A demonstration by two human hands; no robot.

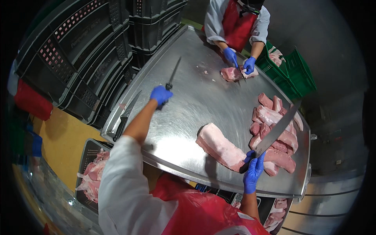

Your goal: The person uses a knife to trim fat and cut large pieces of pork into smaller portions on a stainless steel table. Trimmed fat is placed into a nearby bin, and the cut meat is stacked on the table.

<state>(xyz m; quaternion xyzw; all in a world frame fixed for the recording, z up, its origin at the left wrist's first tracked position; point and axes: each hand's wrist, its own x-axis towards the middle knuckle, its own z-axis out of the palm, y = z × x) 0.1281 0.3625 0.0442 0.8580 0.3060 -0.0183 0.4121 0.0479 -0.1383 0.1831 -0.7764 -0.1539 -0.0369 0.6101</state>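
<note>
My left hand (161, 96), in a blue glove, is closed round the handle of a sharpening steel (174, 73). Its rod points to the far side above the metal table (184, 105). In my blue-gloved right hand (253, 172) is a large knife (277, 130), its long wide blade angled up to the far right. The two tools are well apart. Just left of the knife hand lies a long slab of pale pork (220, 147). Beneath and beyond the blade are several pink pork pieces (280, 147) in a pile.
Across the table a co-worker (239, 58) cuts a meat piece (231, 74) with a knife. Another knife (122, 124) lies by the left edge. Stacked black crates (84, 43) stand at left, green crates (299, 70) far right. A grey crate (84, 156) holds meat.
</note>
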